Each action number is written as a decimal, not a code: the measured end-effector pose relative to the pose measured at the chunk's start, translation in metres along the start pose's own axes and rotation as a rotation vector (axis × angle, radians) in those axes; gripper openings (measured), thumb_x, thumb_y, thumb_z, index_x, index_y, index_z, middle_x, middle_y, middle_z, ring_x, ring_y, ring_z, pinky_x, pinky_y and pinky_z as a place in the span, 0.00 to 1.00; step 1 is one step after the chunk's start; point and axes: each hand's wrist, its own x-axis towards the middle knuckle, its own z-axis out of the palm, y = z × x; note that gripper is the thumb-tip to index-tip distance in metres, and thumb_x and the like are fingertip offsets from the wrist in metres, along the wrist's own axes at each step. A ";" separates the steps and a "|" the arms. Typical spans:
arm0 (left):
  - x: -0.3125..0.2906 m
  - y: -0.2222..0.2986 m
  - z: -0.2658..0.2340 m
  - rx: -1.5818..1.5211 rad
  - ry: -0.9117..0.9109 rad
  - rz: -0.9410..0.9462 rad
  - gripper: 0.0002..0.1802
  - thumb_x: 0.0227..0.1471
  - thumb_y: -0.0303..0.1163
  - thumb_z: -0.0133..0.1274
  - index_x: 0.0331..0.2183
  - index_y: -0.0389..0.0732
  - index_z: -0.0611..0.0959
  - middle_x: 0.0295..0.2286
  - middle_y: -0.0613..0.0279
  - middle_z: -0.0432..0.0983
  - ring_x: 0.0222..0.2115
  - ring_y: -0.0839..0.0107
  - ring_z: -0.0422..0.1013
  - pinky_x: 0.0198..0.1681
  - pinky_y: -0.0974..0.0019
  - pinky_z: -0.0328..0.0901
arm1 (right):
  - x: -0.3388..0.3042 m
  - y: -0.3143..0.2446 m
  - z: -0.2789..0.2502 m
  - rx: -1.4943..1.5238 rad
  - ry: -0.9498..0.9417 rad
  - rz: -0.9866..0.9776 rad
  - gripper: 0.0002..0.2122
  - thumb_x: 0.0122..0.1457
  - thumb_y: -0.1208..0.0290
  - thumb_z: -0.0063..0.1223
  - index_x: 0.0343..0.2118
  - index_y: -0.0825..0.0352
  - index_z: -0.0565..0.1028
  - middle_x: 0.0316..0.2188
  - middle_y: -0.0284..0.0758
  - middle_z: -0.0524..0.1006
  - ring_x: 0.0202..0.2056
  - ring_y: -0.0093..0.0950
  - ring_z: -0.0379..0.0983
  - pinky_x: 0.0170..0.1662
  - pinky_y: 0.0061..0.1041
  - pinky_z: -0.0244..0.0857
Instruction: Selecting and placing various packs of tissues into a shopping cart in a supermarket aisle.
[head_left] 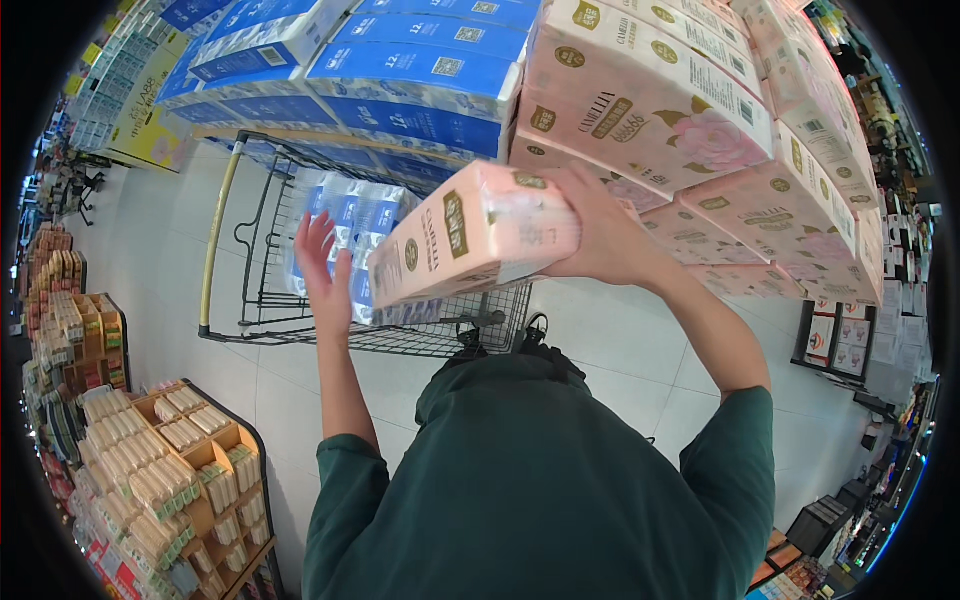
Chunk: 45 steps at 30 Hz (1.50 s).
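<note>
A pink tissue multipack [430, 250] with a gold label hangs tilted over the shopping cart [385, 342]. My right hand [605, 225] is closed on its right end; some of the fingers are out of sight behind it. At the pack's left end, my left hand [325, 265] is raised with fingers spread and holds nothing. Under both lie blue-and-white wrapped packs [345, 200] inside the wire cart, partly covered by the pink pack and my left hand.
Blue tissue packs [410, 85] are stacked beyond the cart. Pink flowered tissue packs [650, 100] form a tall stack at the right. A wooden display shelf [225, 470] with small goods stands at the lower left. The cart's yellow handle [218, 235] is on the left.
</note>
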 end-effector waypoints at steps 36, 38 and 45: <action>0.168 0.178 0.071 -0.005 -0.296 0.415 0.26 0.47 0.19 0.62 0.51 0.34 0.78 0.44 0.59 0.79 0.44 0.68 0.75 0.50 0.61 0.69 | -0.100 0.009 -0.237 0.153 0.519 0.258 0.27 0.48 0.80 0.64 0.54 0.69 0.72 0.50 0.38 0.75 0.50 0.28 0.73 0.54 0.28 0.68; 0.155 0.182 0.098 -0.139 -0.315 0.374 0.25 0.49 0.21 0.60 0.52 0.35 0.78 0.45 0.58 0.78 0.44 0.68 0.75 0.51 0.61 0.69 | -0.115 0.045 -0.238 0.071 0.666 0.065 0.28 0.49 0.79 0.65 0.55 0.67 0.71 0.52 0.40 0.74 0.51 0.30 0.72 0.54 0.29 0.67; 0.234 0.214 0.186 -0.637 -0.443 0.199 0.24 0.57 0.27 0.54 0.56 0.36 0.75 0.50 0.55 0.77 0.48 0.65 0.75 0.53 0.59 0.69 | -0.062 0.117 -0.226 -0.237 1.157 -0.571 0.30 0.51 0.73 0.68 0.58 0.62 0.68 0.56 0.43 0.70 0.57 0.36 0.68 0.56 0.33 0.65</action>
